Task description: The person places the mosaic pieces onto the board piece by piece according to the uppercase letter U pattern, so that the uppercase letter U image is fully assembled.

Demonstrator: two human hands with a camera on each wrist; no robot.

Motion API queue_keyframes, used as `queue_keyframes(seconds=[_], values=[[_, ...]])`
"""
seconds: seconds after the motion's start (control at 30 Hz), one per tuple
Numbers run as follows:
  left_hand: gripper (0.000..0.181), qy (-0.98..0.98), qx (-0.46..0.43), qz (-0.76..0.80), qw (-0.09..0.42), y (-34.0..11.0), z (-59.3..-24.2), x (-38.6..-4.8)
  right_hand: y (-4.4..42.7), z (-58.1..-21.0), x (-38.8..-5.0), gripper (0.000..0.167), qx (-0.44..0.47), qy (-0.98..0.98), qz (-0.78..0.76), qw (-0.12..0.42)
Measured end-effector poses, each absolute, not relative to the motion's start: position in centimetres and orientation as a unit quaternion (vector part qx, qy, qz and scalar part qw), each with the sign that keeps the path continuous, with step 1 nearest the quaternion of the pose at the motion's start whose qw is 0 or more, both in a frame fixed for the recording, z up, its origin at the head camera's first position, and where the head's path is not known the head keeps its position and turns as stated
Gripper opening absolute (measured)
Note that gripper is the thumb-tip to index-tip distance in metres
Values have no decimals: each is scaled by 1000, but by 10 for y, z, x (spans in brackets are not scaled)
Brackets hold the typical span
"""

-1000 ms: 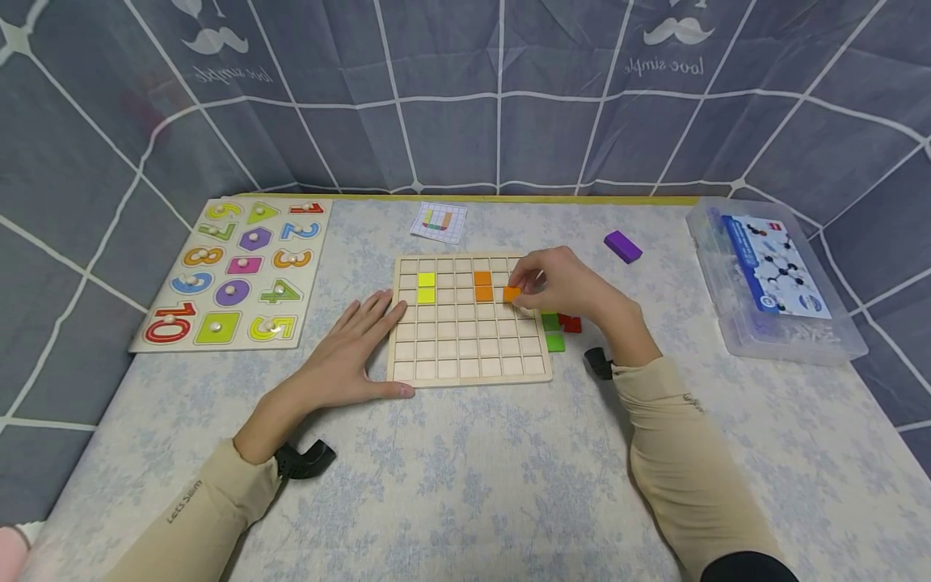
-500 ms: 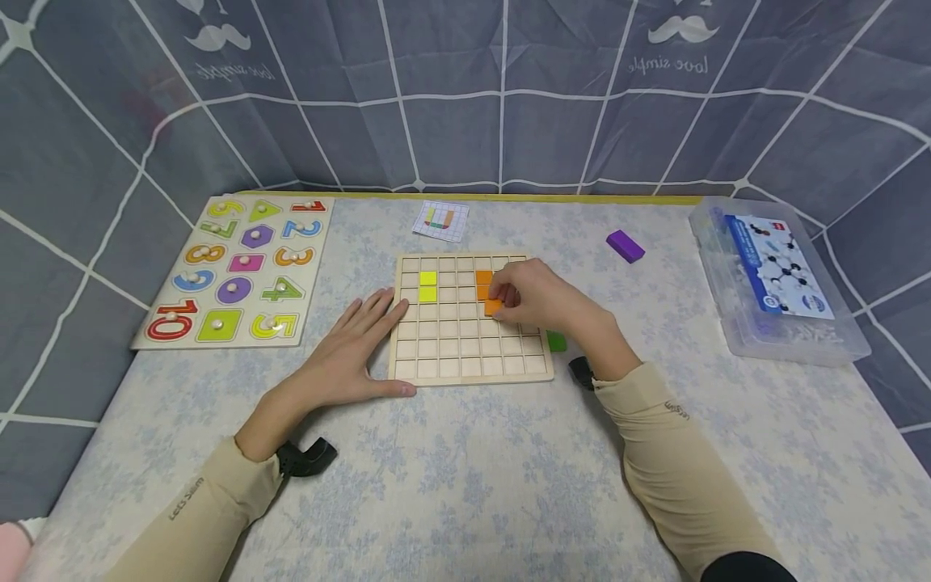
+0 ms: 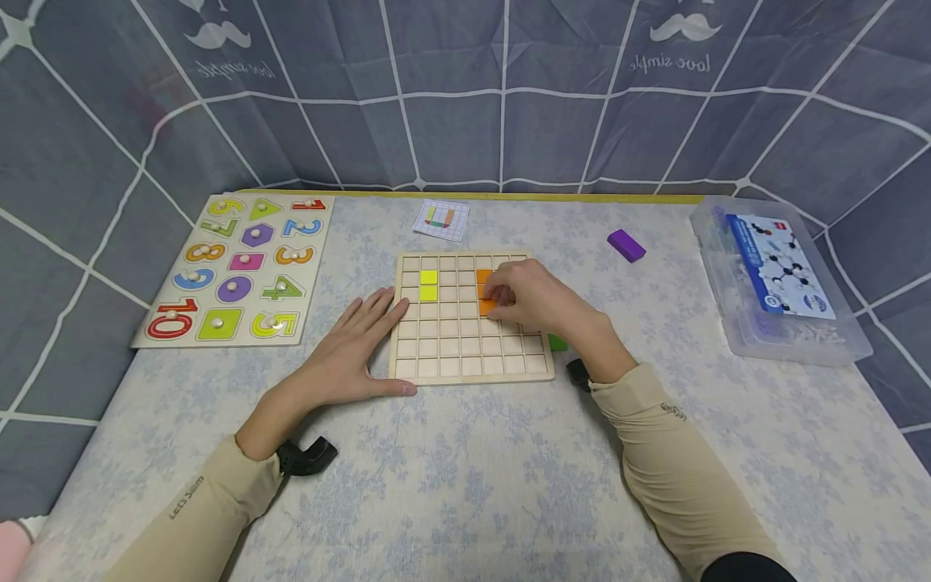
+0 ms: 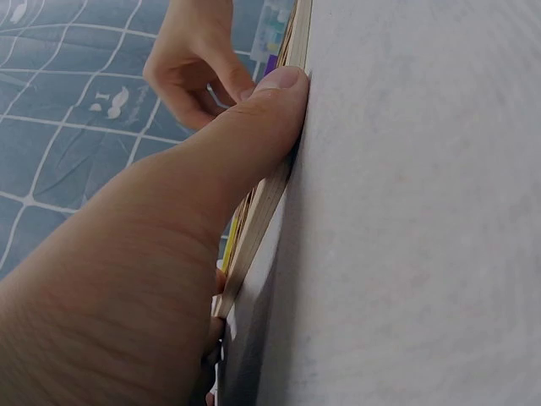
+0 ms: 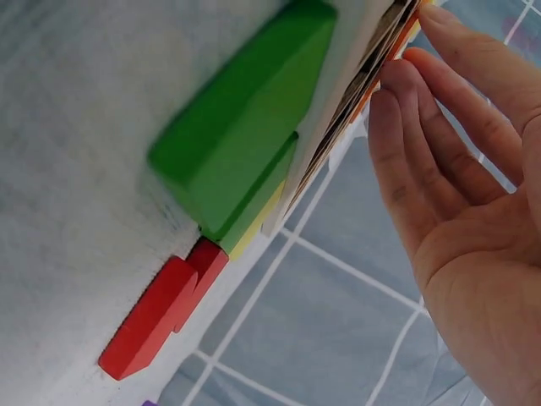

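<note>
A wooden grid board [image 3: 448,349] lies on the table in the head view. Two yellow square tiles [image 3: 429,278] sit in its left part. My left hand [image 3: 345,352] rests at the board's left side with fingers spread, the thumb along the front corner. On the right part of the grid, my right hand [image 3: 541,303] pinches an orange tile [image 3: 486,308] between thumb and fingers, low in the column below other orange tiles [image 3: 483,276]. That hand partly hides them. Beside the board's right edge, the right wrist view shows green tiles [image 5: 245,110], red tiles [image 5: 152,317] and a yellow edge [image 5: 258,222].
A small pattern card [image 3: 441,221] lies behind the board. To the left is a number puzzle board [image 3: 250,303] with knobs. A purple block [image 3: 626,245] and a clear plastic case [image 3: 789,339] are to the right. A grey curtain [image 3: 451,137] encloses the table.
My right hand has carried the orange tile leftward from the board's right side into line below the other orange tiles. The left hand has stayed in place.
</note>
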State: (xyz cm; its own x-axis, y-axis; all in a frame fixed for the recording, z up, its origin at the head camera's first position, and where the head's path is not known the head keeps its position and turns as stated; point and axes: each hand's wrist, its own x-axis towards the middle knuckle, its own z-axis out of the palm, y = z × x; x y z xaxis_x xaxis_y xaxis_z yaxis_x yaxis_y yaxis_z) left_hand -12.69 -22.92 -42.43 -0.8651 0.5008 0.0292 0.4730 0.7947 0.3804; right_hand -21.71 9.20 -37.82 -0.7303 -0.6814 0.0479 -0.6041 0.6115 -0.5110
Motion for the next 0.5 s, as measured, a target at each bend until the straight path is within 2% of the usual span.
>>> queue_keyframes(seconds=[0.2,0.5], values=[[125,946,260,191,34,-230,-426,-127,102,-373,-222,19,-335,887,-303,93],[124,945,260,193,35,-230,-425,-126,144,-359,-235,22,-262,903,-330,88]])
